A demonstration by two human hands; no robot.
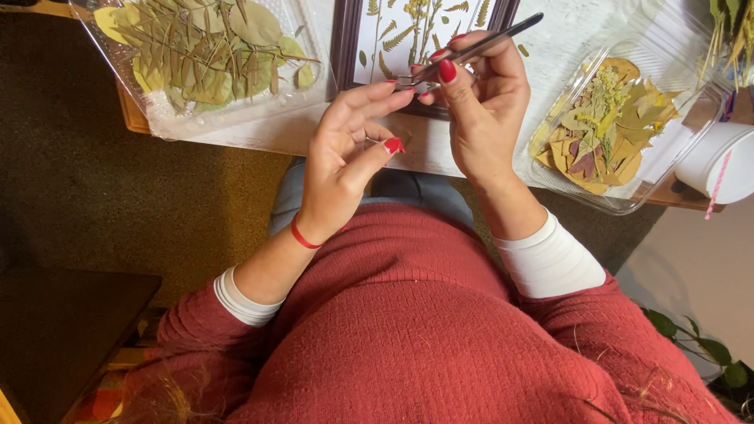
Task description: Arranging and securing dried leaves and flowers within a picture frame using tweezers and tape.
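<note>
My right hand [483, 110] grips metal tweezers [471, 51], their tips pointing left toward my left hand [345, 153]. The fingertips of my left hand touch the tweezer tips; whatever sits between them is too small to make out. Both hands hover over the table edge, just in front of a dark-framed picture [345, 47] with pressed ferns and sprigs on white paper. A red band circles my left wrist.
A clear plastic tray [228, 118] of green dried leaves lies at the left. Another clear tray [620, 196] of yellow and brown pressed leaves sits at the right, beside a white cup [719, 161]. A green houseplant [707, 349] stands at the lower right, a dark surface [63, 330] at the lower left.
</note>
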